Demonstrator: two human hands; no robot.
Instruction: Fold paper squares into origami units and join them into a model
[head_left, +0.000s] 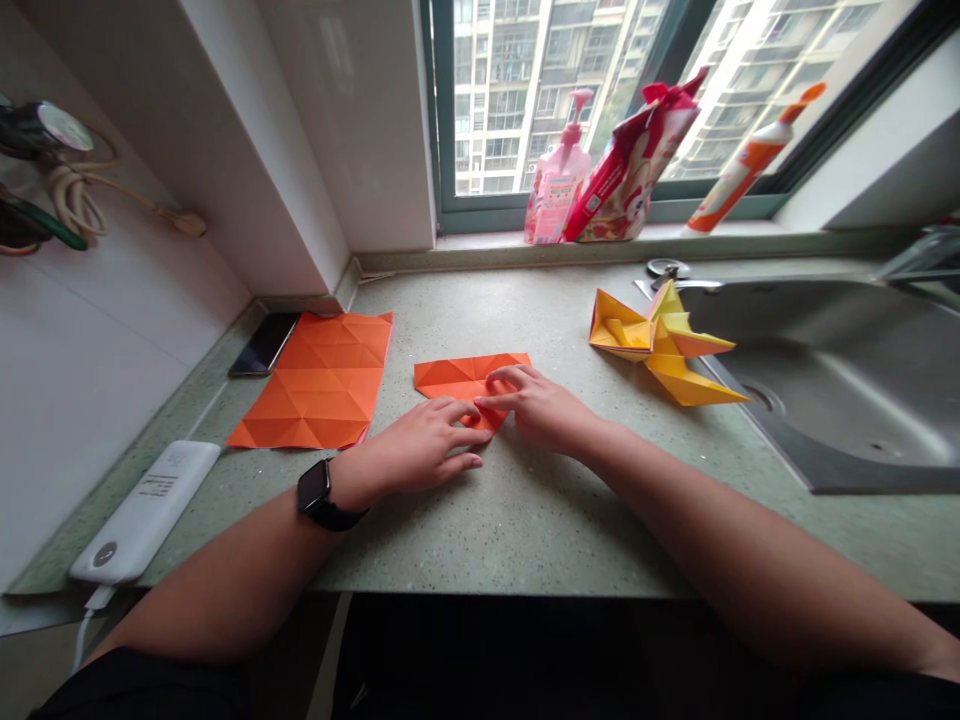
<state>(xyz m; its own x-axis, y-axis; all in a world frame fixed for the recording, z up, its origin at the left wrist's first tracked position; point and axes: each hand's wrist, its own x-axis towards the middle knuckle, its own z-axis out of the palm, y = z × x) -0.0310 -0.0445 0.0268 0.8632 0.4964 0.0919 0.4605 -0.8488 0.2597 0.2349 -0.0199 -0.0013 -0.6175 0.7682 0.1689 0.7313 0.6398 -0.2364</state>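
Observation:
A partly folded sheet of orange paper (442,376) lies on the counter in front of me, with creases across it and its near side folded to slanting edges. My left hand (424,440) reaches in from the left, its fingers apart and their tips on the near part of the paper. From the right, my right hand (544,405) rests on the paper's right side, thumb and forefinger spread against its surface. Part of the sheet is hidden under both hands. A black watch (315,487) is on my left wrist.
Creased orange sheets (319,385) lie left, beside a phone (264,344) and a white power bank (150,510) with a cable. Right stands a yellow folded-paper shape (667,350) by the steel sink (862,400). A pink pump bottle (559,185), red bag (637,165) and orange-white bottle (750,165) line the windowsill.

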